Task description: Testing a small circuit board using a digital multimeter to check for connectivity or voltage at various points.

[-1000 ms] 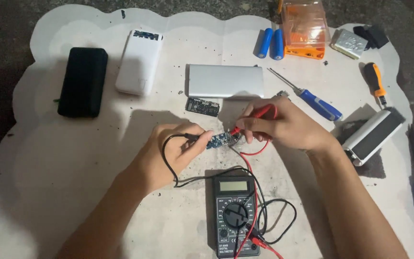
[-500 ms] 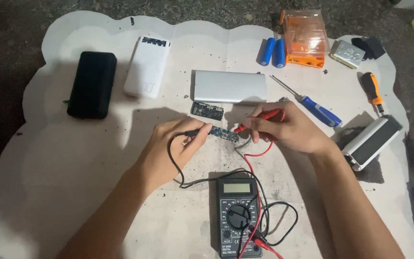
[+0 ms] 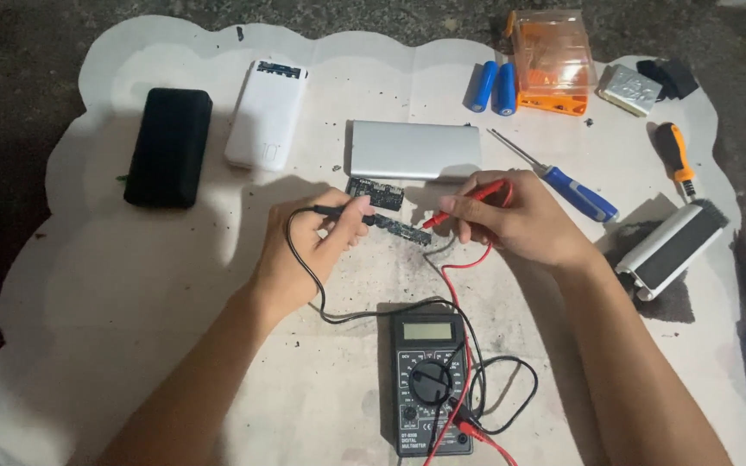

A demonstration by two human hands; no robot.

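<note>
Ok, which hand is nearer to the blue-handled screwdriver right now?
Right. The right hand, holding the red probe, sits just beside the blue-handled screwdriver, on its left in the picture. The left hand, holding the black probe, is farther off across the circuit board.

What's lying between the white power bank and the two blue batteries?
The silver power bank lies between the white power bank and blue batteries, slightly nearer the person, in the head view.

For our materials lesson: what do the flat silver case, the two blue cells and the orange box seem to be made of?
Silver case: probably brushed metal, judging by its even matte sheen. Blue cells: glossy plastic wrap, likely over metal cans. Orange box: see-through plastic, since its contents show through its walls.
</note>
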